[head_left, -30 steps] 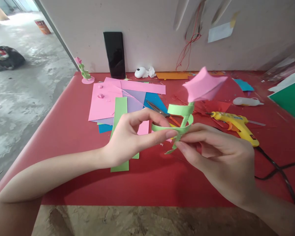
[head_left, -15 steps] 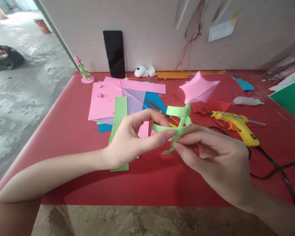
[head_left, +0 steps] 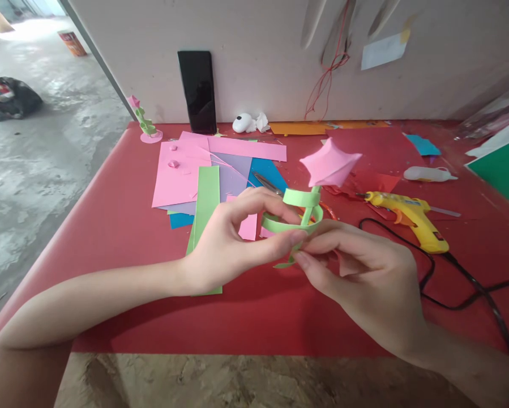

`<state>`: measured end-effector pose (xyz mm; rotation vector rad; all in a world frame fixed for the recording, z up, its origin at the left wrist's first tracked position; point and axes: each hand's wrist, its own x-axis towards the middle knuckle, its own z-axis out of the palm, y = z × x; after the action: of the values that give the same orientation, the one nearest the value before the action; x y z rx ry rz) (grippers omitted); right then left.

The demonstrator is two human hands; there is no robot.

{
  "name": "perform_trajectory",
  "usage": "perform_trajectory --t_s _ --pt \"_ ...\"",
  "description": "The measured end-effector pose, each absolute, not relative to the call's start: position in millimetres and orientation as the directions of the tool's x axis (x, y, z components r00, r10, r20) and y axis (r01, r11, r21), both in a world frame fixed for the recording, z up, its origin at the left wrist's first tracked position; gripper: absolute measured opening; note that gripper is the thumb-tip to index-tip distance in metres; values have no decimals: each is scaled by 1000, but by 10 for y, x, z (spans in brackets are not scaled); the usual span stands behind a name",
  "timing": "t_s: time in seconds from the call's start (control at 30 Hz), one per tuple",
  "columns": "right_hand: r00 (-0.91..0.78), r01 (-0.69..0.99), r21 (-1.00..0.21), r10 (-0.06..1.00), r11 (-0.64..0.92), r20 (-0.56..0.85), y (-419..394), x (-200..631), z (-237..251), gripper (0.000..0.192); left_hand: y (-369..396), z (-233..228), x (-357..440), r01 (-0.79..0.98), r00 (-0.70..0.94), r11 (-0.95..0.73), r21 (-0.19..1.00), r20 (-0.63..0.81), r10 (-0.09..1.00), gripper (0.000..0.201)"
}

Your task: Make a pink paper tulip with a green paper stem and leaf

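Note:
Above the red table I hold a paper flower with a puffy pink star head (head_left: pixel 330 164) on a green paper stem (head_left: pixel 307 215). A light green paper strip (head_left: pixel 302 198) curls in loops around that stem. With thumb and index finger, my left hand (head_left: pixel 246 238) pinches the lower loop of the strip. My right hand (head_left: pixel 360 272) grips the stem's lower part between its fingertips, which partly hide it. A curled green end shows below the fingers.
Pink paper (head_left: pixel 182 181), a green strip (head_left: pixel 207 198) and scissors (head_left: pixel 266 182) lie behind my left hand. A yellow glue gun (head_left: pixel 411 215) with its black cord (head_left: pixel 475 283) is at right. A phone (head_left: pixel 197 90) leans on the wall near a small paper flower (head_left: pixel 144 120).
The star head has moved left and slightly down, tipping a little. My right hand has shifted left with the stem. My left fingers have slid slightly right along the loop.

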<state>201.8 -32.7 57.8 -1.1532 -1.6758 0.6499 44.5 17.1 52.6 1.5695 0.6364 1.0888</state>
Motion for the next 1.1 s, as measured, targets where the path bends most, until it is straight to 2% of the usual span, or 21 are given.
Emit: perform_trajectory --t_s 0.87,1.1 --pt "-89 364 -846 918 390 385 -318 1979 556 14 142 496 452 -215 464 -187 959 268 844 11" --pt "-79 353 -868 936 349 344 -310 1999 567 13 175 490 450 -154 466 -186 970 237 852 11"
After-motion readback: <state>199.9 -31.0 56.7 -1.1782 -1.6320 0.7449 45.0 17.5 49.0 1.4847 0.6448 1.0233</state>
